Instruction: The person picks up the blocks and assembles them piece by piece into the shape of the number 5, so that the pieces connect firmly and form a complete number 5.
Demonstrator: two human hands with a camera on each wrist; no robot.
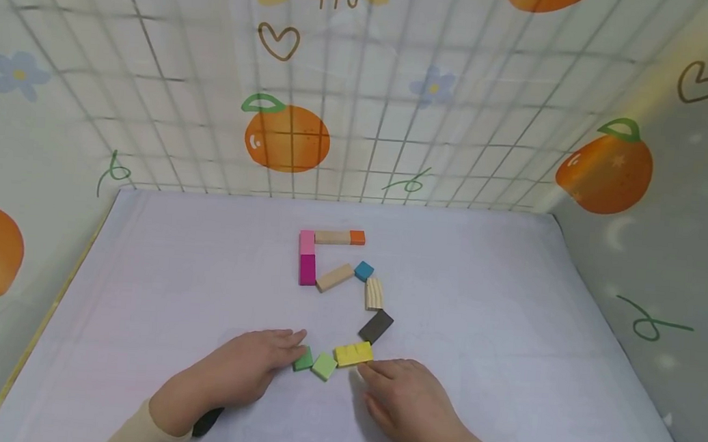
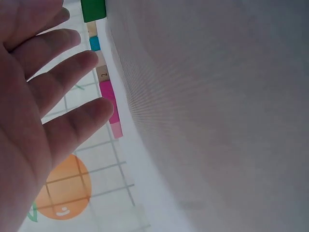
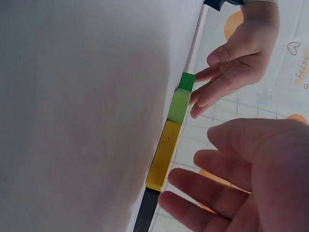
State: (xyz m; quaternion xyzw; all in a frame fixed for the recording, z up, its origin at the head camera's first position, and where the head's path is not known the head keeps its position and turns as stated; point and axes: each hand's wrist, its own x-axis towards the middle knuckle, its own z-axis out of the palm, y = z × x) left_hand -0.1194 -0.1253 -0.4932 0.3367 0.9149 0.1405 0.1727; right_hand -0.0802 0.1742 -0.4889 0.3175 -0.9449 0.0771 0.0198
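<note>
Small blocks lie in a bent chain shaped like a 5. At its lower end, the fingers of my left hand [image 1: 245, 367] reach over the green block [image 1: 304, 359], partly covering it. They look loosely extended in the left wrist view. A light green block [image 1: 324, 367] sits turned between the green one and a ridged yellow block [image 1: 353, 354]. My right hand [image 1: 412, 403] has its fingertips right at the yellow block's near right edge, fingers slightly bent and apart in the right wrist view. A black block [image 1: 376, 327] slants up from the yellow block's right end.
Farther up the chain are a ribbed pale block [image 1: 374, 294], a blue cube [image 1: 364, 271], a slanted plain wooden block [image 1: 335, 277], a magenta block [image 1: 308, 270], a pink block [image 1: 307, 242], another wooden block [image 1: 332, 237] and an orange block [image 1: 357, 238]. Printed curtains surround the white tabletop [image 1: 478, 291].
</note>
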